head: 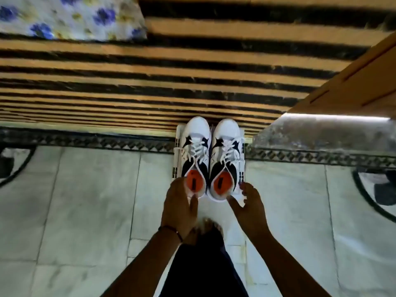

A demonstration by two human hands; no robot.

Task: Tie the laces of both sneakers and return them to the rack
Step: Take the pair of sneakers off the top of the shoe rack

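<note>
Two white-and-black sneakers with orange insoles stand side by side, toes pointing away from me, on a low white rack (176, 146) with slotted sides. On the left sneaker (196, 133) and the right sneaker (227, 133), white laces cross over the tongue and trail toward the opening. My left hand (179, 206) wraps the left sneaker's heel, thumb on its back edge. My right hand (248, 204) is at the right sneaker's heel with fingers spread, thumb just touching it, holding nothing.
A surface of yellow and black stripes (150, 67) fills the space behind the rack, with a floral cloth (70, 16) at its top left. Wooden furniture (353, 82) stands at the right. The floor is pale marble tile (85, 200). My bare foot (211, 227) is below the hands.
</note>
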